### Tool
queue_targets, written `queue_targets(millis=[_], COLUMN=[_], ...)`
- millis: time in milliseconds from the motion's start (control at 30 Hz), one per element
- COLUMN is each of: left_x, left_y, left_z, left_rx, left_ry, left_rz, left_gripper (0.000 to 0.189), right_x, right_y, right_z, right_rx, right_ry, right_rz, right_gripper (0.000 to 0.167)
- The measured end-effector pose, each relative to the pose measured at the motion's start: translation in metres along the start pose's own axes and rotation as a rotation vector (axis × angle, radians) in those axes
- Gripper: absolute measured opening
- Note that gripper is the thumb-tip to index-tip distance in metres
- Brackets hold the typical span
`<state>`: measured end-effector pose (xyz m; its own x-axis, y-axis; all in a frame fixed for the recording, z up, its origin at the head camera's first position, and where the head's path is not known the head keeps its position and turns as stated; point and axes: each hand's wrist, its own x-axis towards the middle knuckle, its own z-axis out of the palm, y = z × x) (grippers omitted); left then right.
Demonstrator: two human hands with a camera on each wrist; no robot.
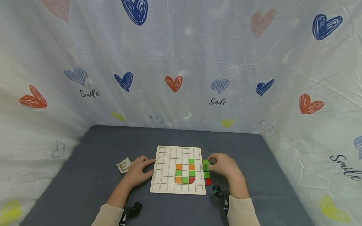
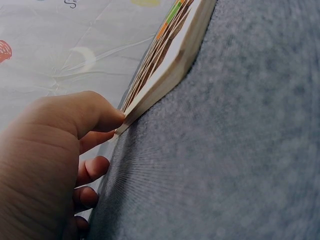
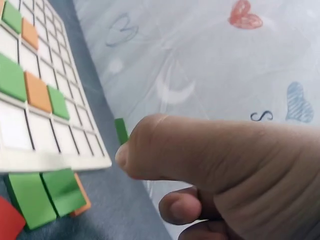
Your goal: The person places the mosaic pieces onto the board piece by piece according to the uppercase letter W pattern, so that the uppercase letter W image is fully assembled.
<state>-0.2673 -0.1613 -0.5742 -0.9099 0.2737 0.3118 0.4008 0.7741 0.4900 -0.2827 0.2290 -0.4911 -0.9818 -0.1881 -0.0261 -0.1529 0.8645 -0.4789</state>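
A pale wooden grid board (image 1: 166, 185) lies flat on the dark cloth, with several green, orange and red tiles set in its squares. My left hand (image 1: 137, 171) touches the board's left edge with thumb and forefinger spread along it; the thumb (image 2: 102, 114) meets the rim in the left wrist view. Beyond the right edge, my right hand (image 1: 224, 165) pinches a small green tile (image 3: 121, 131) between thumb and finger. Below it sit green tiles (image 3: 32, 200) close to the board, an orange tile (image 3: 83, 196) partly under one of them, and a red piece (image 1: 208, 181).
A small patterned card (image 1: 123, 165) lies left of the board, close by the left hand. Dark cloth (image 1: 118, 138) covers the table. A white curtain (image 1: 192, 113) printed with hearts hangs behind and at both sides. Black wrist mounts (image 1: 133, 209) sit on both forearms.
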Motion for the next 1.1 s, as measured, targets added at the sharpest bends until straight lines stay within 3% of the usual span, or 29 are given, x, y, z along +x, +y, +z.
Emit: queue_targets(millis=[267,567,833,1100], left_x=[-0.002,0.001,0.0,0.001], left_y=[0.0,0.0,0.0,0.0], left_z=[0.002,0.001,0.0,0.0], left_rx=[0.003,0.0,0.01,0.01], left_ry=[0.045,-0.019,-0.017,-0.018], left_rz=[0.044,-0.017,-0.02,-0.015], left_gripper=[0.041,0.043,0.041,0.041], right_x=[-0.008,-0.01,-0.013,-0.015], right_y=[-0.03,-0.062,-0.086,-0.099], right_z=[-0.004,0.011,0.033,0.06], right_rx=[-0.078,-0.179,-0.211,-0.263], right_ry=[0.091,0.185,0.17,0.118], right_rz=[-0.17,-0.279,-0.418,-0.494], right_gripper=[0.023,0.026,0.022,0.017])
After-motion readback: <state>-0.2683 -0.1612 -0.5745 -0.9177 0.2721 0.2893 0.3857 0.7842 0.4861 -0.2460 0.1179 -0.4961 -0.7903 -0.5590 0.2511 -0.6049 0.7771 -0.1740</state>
